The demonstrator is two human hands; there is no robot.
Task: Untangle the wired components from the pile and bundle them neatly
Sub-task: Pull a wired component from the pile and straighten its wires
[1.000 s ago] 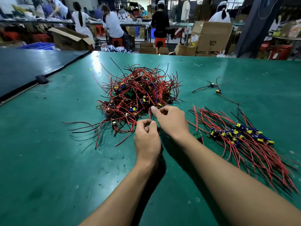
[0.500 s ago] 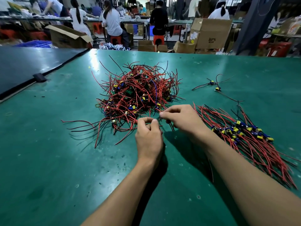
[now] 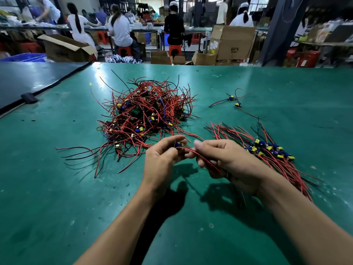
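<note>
Whereas hands were at pile (image 3: 147,115) edge, component (image 3: 179,144) now lifted clear at pile's 6 o'clock: body pinched by left hand (image 3: 160,163), leads (image 3: 204,159) gripped by right hand (image 3: 233,163); bundle (image 3: 267,150) at 3 o'clock, transfer judged next.

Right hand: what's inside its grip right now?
The right hand curls round red wires leading from the blue-and-yellow component pinched by the left hand. How much wire is gathered in the palm is hidden by the fingers.
</note>
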